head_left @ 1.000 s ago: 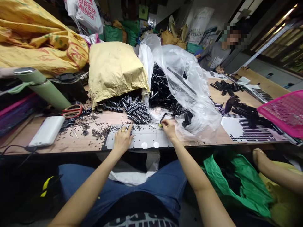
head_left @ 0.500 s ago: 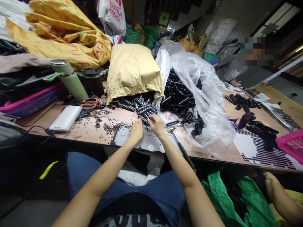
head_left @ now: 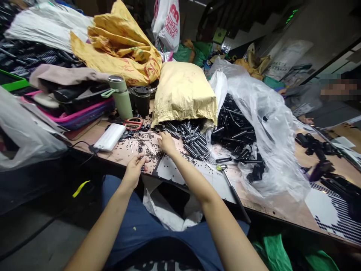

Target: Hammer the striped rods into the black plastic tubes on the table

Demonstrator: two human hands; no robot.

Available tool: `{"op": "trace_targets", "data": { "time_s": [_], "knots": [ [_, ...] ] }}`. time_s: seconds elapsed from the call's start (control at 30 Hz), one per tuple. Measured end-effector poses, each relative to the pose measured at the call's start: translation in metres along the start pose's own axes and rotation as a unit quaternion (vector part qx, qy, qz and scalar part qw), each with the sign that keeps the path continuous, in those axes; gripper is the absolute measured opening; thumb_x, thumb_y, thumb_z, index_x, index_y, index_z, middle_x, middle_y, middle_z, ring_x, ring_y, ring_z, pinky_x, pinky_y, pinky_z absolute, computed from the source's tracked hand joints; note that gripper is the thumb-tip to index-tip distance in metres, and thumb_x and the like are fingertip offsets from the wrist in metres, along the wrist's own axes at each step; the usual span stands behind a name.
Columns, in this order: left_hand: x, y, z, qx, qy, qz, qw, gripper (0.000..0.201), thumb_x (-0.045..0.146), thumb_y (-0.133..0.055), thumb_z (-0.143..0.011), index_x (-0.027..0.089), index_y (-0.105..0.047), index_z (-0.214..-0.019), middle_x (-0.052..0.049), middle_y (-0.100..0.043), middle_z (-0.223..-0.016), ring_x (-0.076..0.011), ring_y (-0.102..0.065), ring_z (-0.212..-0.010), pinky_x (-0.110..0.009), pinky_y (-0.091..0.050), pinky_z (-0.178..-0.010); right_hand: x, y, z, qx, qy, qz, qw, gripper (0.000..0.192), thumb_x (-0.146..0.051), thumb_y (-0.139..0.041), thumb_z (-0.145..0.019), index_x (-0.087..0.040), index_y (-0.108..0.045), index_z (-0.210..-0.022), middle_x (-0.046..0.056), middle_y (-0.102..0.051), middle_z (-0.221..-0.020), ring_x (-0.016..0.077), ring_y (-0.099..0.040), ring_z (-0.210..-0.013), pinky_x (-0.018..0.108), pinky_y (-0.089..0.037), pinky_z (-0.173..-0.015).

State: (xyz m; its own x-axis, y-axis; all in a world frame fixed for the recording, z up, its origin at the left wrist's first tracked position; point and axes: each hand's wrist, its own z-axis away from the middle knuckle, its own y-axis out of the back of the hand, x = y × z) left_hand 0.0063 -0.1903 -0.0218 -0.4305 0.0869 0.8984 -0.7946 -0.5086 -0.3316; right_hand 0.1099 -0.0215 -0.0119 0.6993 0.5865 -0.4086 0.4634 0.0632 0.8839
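My left hand (head_left: 134, 170) is at the table's front edge, fingers closed round a short dark piece with pale bands (head_left: 142, 166). My right hand (head_left: 167, 144) reaches in over the tabletop, its fingertips together among tiny black beads (head_left: 153, 150); whatever they pinch is too small to make out. Right of that hand, black-and-white banded rods (head_left: 194, 141) spill in a heap from the mouth of a yellow sack (head_left: 186, 94). Thin metal pins (head_left: 131, 146) and a small black ring (head_left: 140, 149) lie between my hands and the red-handled scissors (head_left: 133, 124).
At left are a white power bank (head_left: 109, 137) with a cable, a green flask (head_left: 122, 98) and a black cup (head_left: 141, 101). A clear plastic bag (head_left: 284, 150) of black parts is to the right, beside a hammer-like tool (head_left: 232, 190). Another person sits far right.
Both hands have left the banded rod heap and moved left. My left hand now holds a banded piece low by the edge; my right is among the beads. The view has swung left.
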Motion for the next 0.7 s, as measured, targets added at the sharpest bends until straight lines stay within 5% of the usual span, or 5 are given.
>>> {"op": "trace_targets", "data": {
  "time_s": [0.23,0.4,0.53,0.63,0.7],
  "knots": [
    [0.010,0.020,-0.003,0.068,-0.042,0.002,0.997,0.055,0.057,-0.076,-0.058,0.014,-0.055,-0.087,0.002,-0.059,-0.068,-0.0063,-0.048,-0.042,-0.018,-0.034,-0.037,-0.063,-0.041,-0.056,-0.019,0.053,0.075,0.996,0.027,-0.031,-0.039,-0.098,-0.017,-0.061,-0.106,0.012,-0.060,-0.108,0.0237,-0.053,-0.101,0.035,-0.046,-0.085],
    [0.009,0.035,-0.011,0.118,-0.081,-0.049,0.988,0.051,0.059,-0.071,-0.063,0.015,-0.054,-0.082,0.000,-0.060,-0.070,-0.0067,-0.049,-0.043,-0.018,-0.036,-0.037,-0.088,-0.064,-0.062,-0.047,0.131,0.071,0.988,0.029,-0.037,-0.047,-0.095,-0.017,-0.059,-0.111,0.012,-0.058,-0.112,0.0250,-0.050,-0.107,0.036,-0.047,-0.087],
    [0.000,0.048,-0.022,0.135,-0.112,-0.116,0.978,0.044,0.056,-0.063,-0.072,0.016,-0.056,-0.086,-0.001,-0.060,-0.071,-0.0083,-0.050,-0.045,-0.019,-0.038,-0.040,-0.098,-0.075,-0.060,-0.062,0.101,0.059,0.991,0.025,-0.032,-0.045,-0.095,-0.018,-0.062,-0.108,0.013,-0.056,-0.110,0.0258,-0.050,-0.105,0.039,-0.047,-0.085],
    [-0.007,0.051,-0.033,0.147,-0.159,-0.235,0.948,0.035,0.051,-0.055,-0.081,0.017,-0.058,-0.091,-0.003,-0.062,-0.072,-0.0139,-0.056,-0.053,-0.026,-0.046,-0.051,-0.100,-0.075,-0.059,-0.060,0.086,0.059,0.993,0.027,-0.033,-0.042,-0.097,-0.019,-0.063,-0.106,0.011,-0.057,-0.108,0.0233,-0.051,-0.102,0.036,-0.046,-0.085],
    [-0.007,0.050,-0.040,0.154,-0.219,-0.345,0.899,0.031,0.045,-0.051,-0.085,0.017,-0.060,-0.094,-0.008,-0.066,-0.083,-0.0205,-0.063,-0.071,-0.032,-0.050,-0.066,-0.096,-0.069,-0.056,-0.050,0.086,0.037,0.994,0.028,-0.036,-0.043,-0.097,-0.021,-0.062,-0.109,0.009,-0.056,-0.112,0.0207,-0.051,-0.103,0.034,-0.045,-0.087]
  ]
}}
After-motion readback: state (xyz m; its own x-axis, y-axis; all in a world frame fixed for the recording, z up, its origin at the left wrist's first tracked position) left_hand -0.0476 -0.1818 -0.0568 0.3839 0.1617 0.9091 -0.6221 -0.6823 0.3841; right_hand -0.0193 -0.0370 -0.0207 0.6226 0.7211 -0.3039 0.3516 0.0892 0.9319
